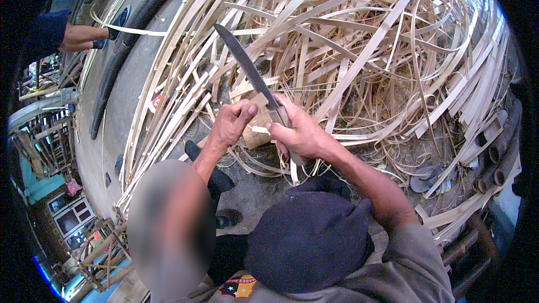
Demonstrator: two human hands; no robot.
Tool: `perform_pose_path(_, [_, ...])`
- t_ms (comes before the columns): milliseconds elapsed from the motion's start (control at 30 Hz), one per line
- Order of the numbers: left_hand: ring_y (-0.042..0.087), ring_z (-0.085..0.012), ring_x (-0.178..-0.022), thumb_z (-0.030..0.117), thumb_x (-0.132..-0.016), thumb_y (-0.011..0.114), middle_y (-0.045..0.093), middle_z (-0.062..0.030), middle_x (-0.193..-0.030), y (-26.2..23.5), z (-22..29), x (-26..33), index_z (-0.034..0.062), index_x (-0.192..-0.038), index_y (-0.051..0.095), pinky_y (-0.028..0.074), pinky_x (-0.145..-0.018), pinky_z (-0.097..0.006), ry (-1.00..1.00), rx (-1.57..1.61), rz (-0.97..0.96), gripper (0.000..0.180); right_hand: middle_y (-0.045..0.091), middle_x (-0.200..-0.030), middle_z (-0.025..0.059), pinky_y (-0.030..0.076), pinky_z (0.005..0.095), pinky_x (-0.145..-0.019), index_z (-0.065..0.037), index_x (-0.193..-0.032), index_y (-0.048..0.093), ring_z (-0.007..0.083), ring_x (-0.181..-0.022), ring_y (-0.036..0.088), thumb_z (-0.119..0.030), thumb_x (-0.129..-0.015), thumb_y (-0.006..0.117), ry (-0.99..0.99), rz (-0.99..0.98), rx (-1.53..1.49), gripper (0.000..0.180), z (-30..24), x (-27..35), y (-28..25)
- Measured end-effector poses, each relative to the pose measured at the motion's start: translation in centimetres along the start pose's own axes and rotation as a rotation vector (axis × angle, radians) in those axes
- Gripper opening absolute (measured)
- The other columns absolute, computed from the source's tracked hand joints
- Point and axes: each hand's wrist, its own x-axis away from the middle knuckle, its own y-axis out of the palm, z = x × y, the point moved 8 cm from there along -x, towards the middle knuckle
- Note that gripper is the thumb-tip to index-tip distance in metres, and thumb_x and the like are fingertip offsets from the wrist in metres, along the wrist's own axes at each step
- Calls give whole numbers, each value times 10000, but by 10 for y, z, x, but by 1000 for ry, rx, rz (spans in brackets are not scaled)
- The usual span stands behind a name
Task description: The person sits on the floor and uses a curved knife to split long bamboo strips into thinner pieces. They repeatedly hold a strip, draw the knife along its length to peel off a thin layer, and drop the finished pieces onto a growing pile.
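My right hand is wrapped round the handle of a large knife, whose long dark blade points up and to the left. My left hand is closed, thumb against fingers, on a pale bamboo strip. That strip meets the knife near the base of the blade; the exact contact is partly covered by my fingers. Just below and between the hands sits a short brownish, block-like piece. A loose heap of split bamboo strips spreads beyond both hands.
Long strips run along the left beside a black pipe. A person's legs stand at the far left. On the right lie a sandal and several bamboo tubes. Dark cloth fills the lower middle.
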Motion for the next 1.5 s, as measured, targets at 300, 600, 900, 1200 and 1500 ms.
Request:
perform_pose_path(300, [394, -91, -663, 655, -950, 579, 446, 52, -664, -8, -8, 3, 30, -739, 571, 336, -577, -296, -5, 60, 30, 659, 568, -704, 20, 503, 316, -498, -99, -1541, 275, 136, -531, 583, -147, -926, 562, -80, 207, 546, 681, 8, -10, 0])
perform_pose_path(600, [509, -109, -750, 667, -922, 610, 599, 2, -749, 2, -29, -4, -7, -914, 705, 423, -678, -292, -215, 86, -4, 681, 639, -735, 149, 521, 385, -555, -2, -1511, 270, 208, -617, 650, -183, -896, 598, -33, 212, 515, 719, 32, -20, 6])
perform_pose_path(900, [525, -101, -673, 608, -1042, 386, 581, 2, -758, 14, 15, -50, 12, -1015, 680, 434, -622, -273, -112, 250, 14, 665, 612, -770, 95, 521, 355, -513, 20, -1563, 220, 171, -555, 604, -191, -901, 584, 23, 186, 17, 785, 22, -9, -34])
perform_pose_path(1200, [645, -187, -760, 312, -951, 698, 687, -101, -902, -17, 143, -68, 30, -1076, 710, 518, -699, -319, 425, -154, 291, 309, 614, -731, 92, 515, 360, -483, 30, -1363, 425, 171, -541, 613, -214, -924, 606, 29, 229, 80, 535, 11, -16, -36])
perform_pose_path(1500, [603, -199, -572, 415, -874, 764, 556, -73, -582, -8, 146, -67, 54, -885, 675, 460, -544, -371, 158, -471, 186, 372, 683, -859, 255, 555, 474, -727, 66, -1116, 548, 342, -755, 704, -310, -907, 627, 56, 256, 159, 437, 15, -31, -20])
